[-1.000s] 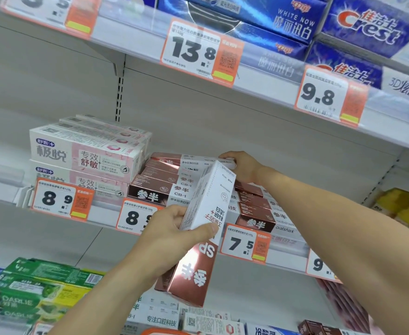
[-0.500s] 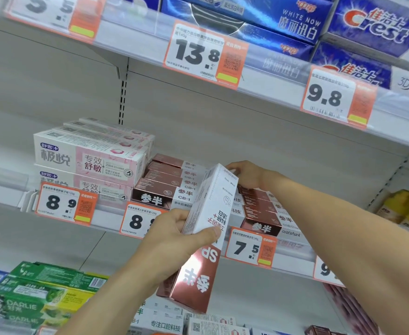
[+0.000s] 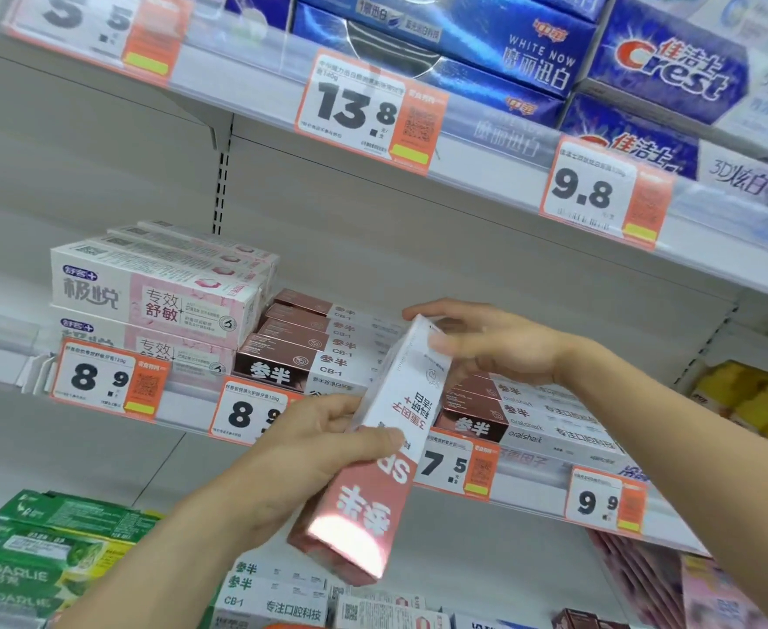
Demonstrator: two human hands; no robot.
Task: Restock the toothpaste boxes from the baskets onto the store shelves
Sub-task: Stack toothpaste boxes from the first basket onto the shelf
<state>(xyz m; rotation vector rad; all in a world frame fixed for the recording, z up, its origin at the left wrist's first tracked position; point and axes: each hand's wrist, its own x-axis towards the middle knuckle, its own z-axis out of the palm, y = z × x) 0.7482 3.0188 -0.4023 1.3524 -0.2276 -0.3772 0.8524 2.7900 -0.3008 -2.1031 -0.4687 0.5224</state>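
The right hand (image 3: 491, 345) is coming back off the stacked boxes (image 3: 504, 408) on the shelf (image 3: 527, 485) and pinching the top of the toothpaste box (image 3: 389, 440), which the left hand (image 3: 323, 440) is holding just in front of the shelf's front edge, getting it ready to go on.

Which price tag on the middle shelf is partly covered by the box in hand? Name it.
The 8.9 tag under the brown boxes: its second digit is cut off by the left hand and the held box. The others read whole.
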